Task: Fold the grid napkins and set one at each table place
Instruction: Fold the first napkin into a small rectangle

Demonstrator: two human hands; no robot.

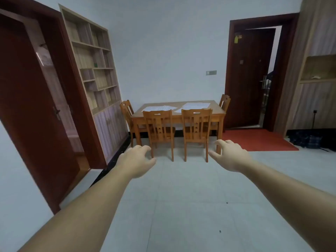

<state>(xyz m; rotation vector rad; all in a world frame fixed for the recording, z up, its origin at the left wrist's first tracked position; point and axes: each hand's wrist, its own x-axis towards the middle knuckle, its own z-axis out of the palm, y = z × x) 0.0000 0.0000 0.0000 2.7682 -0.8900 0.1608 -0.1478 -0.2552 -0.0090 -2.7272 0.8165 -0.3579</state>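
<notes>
Lower half of frame: both forearms stretched forward over grey floor tile. Left hand (135, 160) and right hand (230, 155) have fingers loosely curled, tips down; they hold and touch nothing.

Centre, beyond the hands: two chairs (159, 128) stand at the near side of the wooden table (177, 116). On its top lie pale napkins (157, 107), spread flat and unfolded, left and right; their grid is too faint to confirm.

Judged step: approach, with no folding begun. The next move calls for closing on the table, reaching past the chair backs and pinching a napkin edge.
</notes>
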